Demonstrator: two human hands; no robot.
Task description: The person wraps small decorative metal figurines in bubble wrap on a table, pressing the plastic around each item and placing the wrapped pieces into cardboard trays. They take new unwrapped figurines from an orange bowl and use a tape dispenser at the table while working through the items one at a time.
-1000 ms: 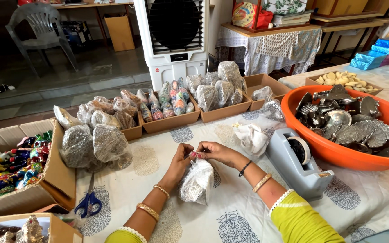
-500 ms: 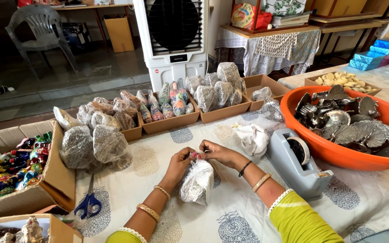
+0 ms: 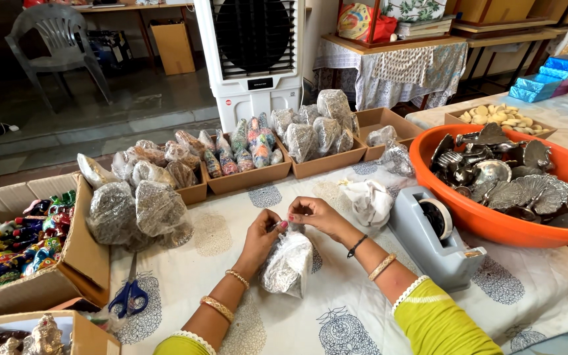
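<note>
While both hands meet at its top, a clear plastic pouch (image 3: 288,264) of silvery pieces stands near the front edge of the table (image 3: 336,309).

The left hand (image 3: 262,238) and the right hand (image 3: 315,213) pinch the gathered neck of the pouch, fingers closed on the plastic, and the pouch hangs just under them, its bottom touching the printed cloth. A grey tape dispenser (image 3: 436,240) stands just beside the right forearm, with an orange tub (image 3: 494,220) of silver metal pieces behind it toward the right edge. Blue-handled scissors (image 3: 129,296) lie near the left edge, beside a cardboard box (image 3: 67,263) of coloured figurines. Trays of filled pouches (image 3: 251,154) line the back edge.
</note>
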